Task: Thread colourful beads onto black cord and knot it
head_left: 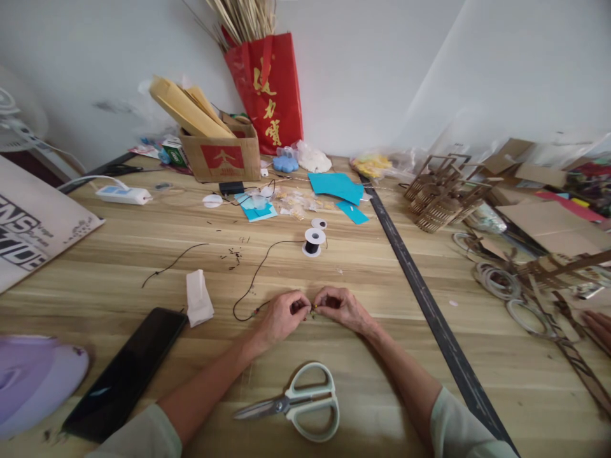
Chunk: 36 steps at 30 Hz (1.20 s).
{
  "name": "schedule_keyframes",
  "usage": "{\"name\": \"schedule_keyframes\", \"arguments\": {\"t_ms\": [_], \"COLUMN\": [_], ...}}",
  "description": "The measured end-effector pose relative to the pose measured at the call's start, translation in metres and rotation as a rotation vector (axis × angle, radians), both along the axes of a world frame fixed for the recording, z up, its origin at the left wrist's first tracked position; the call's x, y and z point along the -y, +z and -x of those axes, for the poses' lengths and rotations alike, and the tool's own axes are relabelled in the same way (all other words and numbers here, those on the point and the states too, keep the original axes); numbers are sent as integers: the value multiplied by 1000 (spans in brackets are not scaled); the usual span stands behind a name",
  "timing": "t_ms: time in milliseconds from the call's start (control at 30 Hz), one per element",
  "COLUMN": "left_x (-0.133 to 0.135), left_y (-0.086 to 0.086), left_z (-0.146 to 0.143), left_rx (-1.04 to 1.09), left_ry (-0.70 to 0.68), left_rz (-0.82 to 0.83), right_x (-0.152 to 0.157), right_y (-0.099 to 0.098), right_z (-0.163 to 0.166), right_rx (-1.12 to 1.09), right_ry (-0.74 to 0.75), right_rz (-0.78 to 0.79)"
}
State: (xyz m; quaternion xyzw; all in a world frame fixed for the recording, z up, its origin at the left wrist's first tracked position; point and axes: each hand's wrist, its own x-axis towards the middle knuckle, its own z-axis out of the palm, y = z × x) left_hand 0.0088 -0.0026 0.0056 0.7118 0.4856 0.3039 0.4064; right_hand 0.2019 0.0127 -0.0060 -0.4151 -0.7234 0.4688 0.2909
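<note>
My left hand point(285, 312) and my right hand point(344, 308) meet above the table, each closed in a pinch with the fingertips almost touching. Between them is a black cord point(258, 272) with tiny coloured beads point(314, 312); the fingers partly hide it, and the exact hold is too small to make out. The cord loops left from my left hand and back to a white spool point(312, 249) wound with black cord. Small reddish and green beads point(256, 312) show on it left of that hand. Scissors with pale green handles point(312, 402) lie in front of my forearms.
A black phone point(128, 375) and a folded white paper point(198, 299) lie left. A loose cord piece point(176, 261) and black clippings point(233, 256) are beyond. Bead packets point(298, 202), a cardboard box point(222, 156) and woven baskets point(436, 194) stand farther back. Another person's hand point(599, 327) shows at right.
</note>
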Motion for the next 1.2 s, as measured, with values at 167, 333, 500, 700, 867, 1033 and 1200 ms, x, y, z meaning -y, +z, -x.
{"name": "schedule_keyframes", "arguments": {"t_ms": [167, 333, 500, 700, 867, 1033, 1200], "left_x": [0, 0, 0, 1, 1, 1, 0], "left_y": [0, 0, 4, 5, 5, 2, 1], "left_z": [0, 0, -1, 0, 0, 0, -1], "left_rx": [2, 3, -9, -23, -37, -39, -25], "left_ry": [-13, -10, -16, -26, -16, -13, -19], "left_rz": [14, 19, 18, 14, 8, 5, -4], "right_x": [0, -1, -1, -1, 0, 0, -1], "right_y": [1, -2, -4, -2, -1, 0, -1], "right_z": [1, 0, -1, 0, 0, 0, 0], "right_rx": [5, 0, -7, 2, -3, -4, 1], "right_ry": [-6, 6, 10, 2, -1, -2, 0], "right_rz": [-8, -17, -17, -9, -3, 2, -3]}}
